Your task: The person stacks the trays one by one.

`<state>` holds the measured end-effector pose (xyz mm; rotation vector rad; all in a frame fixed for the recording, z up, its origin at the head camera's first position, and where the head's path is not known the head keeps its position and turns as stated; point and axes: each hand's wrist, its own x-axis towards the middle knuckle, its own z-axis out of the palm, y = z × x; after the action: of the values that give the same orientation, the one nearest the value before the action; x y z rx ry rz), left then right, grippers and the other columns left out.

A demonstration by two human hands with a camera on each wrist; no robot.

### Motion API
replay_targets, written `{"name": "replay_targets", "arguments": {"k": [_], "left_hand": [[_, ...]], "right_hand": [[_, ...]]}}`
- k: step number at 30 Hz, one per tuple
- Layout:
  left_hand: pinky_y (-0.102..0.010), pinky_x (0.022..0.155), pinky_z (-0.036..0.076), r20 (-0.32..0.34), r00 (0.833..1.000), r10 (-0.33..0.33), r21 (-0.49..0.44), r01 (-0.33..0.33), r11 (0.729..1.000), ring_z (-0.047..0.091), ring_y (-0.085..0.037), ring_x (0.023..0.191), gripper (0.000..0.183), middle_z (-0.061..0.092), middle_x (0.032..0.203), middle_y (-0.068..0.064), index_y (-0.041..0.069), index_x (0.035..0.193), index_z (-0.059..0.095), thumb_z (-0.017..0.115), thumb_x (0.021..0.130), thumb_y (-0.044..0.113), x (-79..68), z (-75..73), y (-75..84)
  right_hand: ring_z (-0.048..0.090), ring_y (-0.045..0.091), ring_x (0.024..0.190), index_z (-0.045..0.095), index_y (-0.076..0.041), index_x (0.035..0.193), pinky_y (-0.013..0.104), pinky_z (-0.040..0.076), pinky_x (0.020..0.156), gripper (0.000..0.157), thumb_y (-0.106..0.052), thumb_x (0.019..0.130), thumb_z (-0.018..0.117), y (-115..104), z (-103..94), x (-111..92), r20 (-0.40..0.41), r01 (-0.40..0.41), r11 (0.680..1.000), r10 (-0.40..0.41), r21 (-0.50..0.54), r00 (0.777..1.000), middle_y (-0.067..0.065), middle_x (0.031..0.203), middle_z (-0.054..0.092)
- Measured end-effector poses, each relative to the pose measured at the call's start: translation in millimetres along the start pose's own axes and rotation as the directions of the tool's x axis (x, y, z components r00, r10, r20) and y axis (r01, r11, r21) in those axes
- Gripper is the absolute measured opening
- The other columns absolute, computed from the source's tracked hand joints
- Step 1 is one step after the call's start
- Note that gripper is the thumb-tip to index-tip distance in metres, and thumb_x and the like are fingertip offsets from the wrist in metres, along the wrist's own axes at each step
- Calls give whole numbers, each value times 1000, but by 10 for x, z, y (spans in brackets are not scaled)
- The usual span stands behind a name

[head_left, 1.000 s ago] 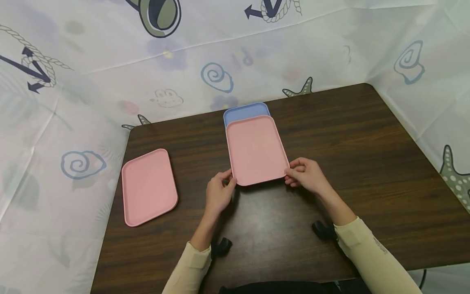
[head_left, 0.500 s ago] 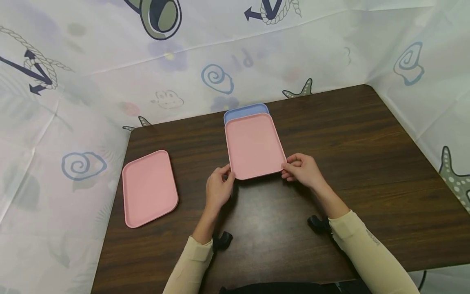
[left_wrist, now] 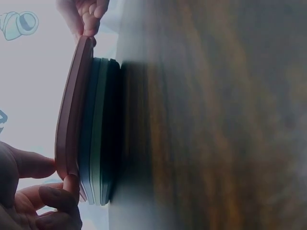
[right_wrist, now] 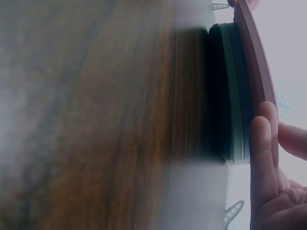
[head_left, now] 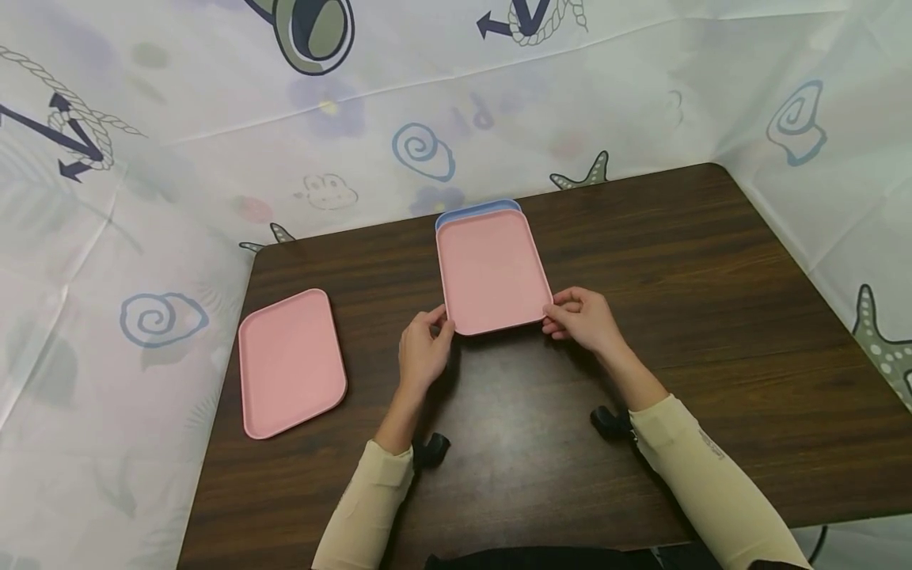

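A pink rectangular tray lies over a blue tray, whose far rim shows behind it in the head view. My left hand pinches the pink tray's near left corner between thumb and fingers. At the near right corner, my right hand grips it the same way. The left wrist view shows the edge of a green tray under the blue one, with a dark layer below that. Whether the pink tray touches the blue one all along is hard to tell.
A second pink tray lies flat on the left part of the dark wood-grain table. A printed white cloth hangs close behind the table and along its sides. Both forearms carry black wrist mounts.
Both hands have moved the held pink tray away from the person, toward the table's back edge. It covers more of the blue tray now. The left pink tray has stayed put.
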<state>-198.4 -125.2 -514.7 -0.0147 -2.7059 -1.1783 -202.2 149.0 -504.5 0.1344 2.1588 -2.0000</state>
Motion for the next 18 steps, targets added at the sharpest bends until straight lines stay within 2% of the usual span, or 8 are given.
{"name": "replay_targets", "arguments": {"k": [10, 18], "left_hand": [[-37, 64, 40, -4, 1000, 1, 30, -1, 1000, 51, -20, 66, 35, 64, 90, -3, 11, 125, 69, 62, 92, 23, 114, 28, -25], [-38, 64, 39, -9, 1000, -9, 32, 9, 999, 51, -20, 68, 35, 63, 90, -3, 12, 125, 69, 62, 92, 23, 173, 37, 3]], "right_hand": [[71, 18, 67, 53, 12, 115, 32, 57, 63, 31, -7, 94, 66, -31, 36, 105, -38, 22, 1000, -23, -19, 999, 25, 90, 71], [70, 16, 66, 52, 15, 116, 33, 57, 64, 34, -7, 94, 66, -46, 20, 170, -31, 29, 1000, -29, -9, 999, 30, 94, 69]]}}
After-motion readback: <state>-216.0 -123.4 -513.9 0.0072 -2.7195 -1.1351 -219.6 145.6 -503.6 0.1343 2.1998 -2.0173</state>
